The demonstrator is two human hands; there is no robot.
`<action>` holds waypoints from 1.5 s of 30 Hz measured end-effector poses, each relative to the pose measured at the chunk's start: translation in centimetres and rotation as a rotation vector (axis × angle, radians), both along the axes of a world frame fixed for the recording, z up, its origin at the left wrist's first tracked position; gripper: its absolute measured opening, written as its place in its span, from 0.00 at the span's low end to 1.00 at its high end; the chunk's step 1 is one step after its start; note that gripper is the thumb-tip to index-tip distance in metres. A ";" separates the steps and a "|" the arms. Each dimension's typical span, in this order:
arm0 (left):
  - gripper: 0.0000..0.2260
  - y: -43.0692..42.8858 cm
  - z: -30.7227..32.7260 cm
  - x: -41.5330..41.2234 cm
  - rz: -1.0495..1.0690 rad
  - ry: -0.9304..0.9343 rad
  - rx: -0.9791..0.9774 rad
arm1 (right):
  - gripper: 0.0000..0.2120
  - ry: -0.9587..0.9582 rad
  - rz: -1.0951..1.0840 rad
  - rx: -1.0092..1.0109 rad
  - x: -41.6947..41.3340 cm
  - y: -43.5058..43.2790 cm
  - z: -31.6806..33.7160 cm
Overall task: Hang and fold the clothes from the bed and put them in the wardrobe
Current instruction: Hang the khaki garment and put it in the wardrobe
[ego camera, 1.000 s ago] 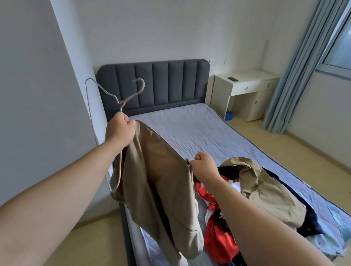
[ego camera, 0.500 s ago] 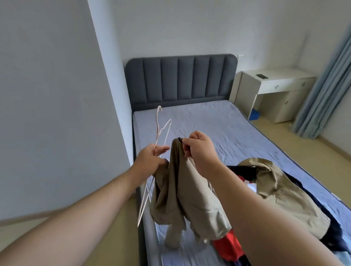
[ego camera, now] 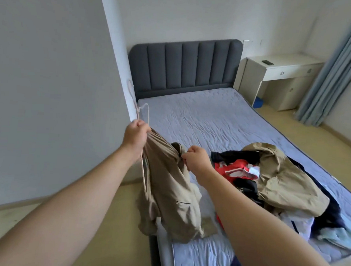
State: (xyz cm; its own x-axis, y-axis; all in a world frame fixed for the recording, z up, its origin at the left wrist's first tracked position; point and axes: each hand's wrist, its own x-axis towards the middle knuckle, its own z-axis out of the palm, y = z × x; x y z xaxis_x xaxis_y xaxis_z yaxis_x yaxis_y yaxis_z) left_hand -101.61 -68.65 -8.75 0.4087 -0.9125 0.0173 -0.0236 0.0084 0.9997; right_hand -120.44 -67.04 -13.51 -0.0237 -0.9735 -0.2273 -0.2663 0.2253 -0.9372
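At the left, against the grey wall [ego camera: 50, 84], the left hand [ego camera: 136, 133] is clenched around a pale wire hanger [ego camera: 138, 114] and around the bunched top of a beige garment [ego camera: 171, 194]. The hanger's hook rises above the fist and its wire runs down below it along the cloth. The garment hangs from this grip over the near left side of the bed [ego camera: 202, 118], with its lower end lying on the mattress edge. Just to the right, the right hand [ego camera: 196, 161] is curled and pinches another part of the garment's upper edge, so the cloth is stretched between the two hands. Further right, a pile of clothes [ego camera: 270, 179] lies on the mattress, with red, dark blue, white and beige pieces heaped together. Behind, a dark padded headboard [ego camera: 185, 65] stands at the wall. To its right is a white desk [ego camera: 277, 67] with a small dark object [ego camera: 267, 62] on top, and a blue-grey curtain [ego camera: 334, 70] hangs at the far right.
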 end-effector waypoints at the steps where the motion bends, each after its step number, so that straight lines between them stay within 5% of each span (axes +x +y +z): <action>1: 0.18 -0.1 0.8 1.4 0.075 0.013 -0.025 | 0.16 0.061 -0.020 0.019 -0.1 0.8 -0.9; 4: 0.25 0.3 2.5 6.1 0.164 -0.079 -0.076 | 0.12 0.304 0.005 0.055 -0.6 3.0 -3.2; 7: 0.22 1.2 3.2 10.2 0.231 -0.334 -0.073 | 0.05 0.588 0.130 0.097 0.0 4.7 -4.6; 14: 0.11 3.8 7.8 23.1 0.508 -0.429 -0.132 | 0.16 1.064 0.322 0.327 -1.8 12.2 -10.5; 23: 0.19 10.1 5.5 20.4 -0.002 -0.353 -0.074 | 0.08 0.941 0.506 0.203 8.3 9.3 -5.4; 30: 0.20 15.8 8.7 20.7 -0.315 -0.643 0.105 | 0.06 1.128 1.006 0.125 15.9 7.5 -1.6; 34: 0.20 18.9 11.6 19.9 -0.243 -0.591 0.063 | 0.37 0.788 0.920 -0.085 19.7 6.9 -0.7; 37: 0.22 21.4 13.2 19.7 -0.134 -0.471 -0.018 | 0.46 0.534 1.028 -0.024 22.4 8.0 -0.1; 39: 0.23 22.9 13.8 19.8 -0.086 -0.433 -0.042 | 0.40 0.469 1.120 -0.036 24.2 9.0 -0.2; 42: 0.24 25.4 14.4 20.3 -0.020 -0.431 -0.063 | 0.12 0.352 1.169 -0.036 26.4 10.2 -1.1; 45: 0.25 28.3 15.0 22.1 0.083 -0.458 -0.037 | 0.05 0.176 1.134 0.032 28.0 10.6 -1.4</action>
State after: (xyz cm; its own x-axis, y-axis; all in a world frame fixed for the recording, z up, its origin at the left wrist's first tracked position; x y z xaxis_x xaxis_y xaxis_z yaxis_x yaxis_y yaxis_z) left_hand -79.51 -40.36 6.24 0.4230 -0.8724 0.2449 -0.4645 0.0233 0.8853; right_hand -92.39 -56.44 -14.87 0.8294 -0.4487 -0.3329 -0.4579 -0.2046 -0.8651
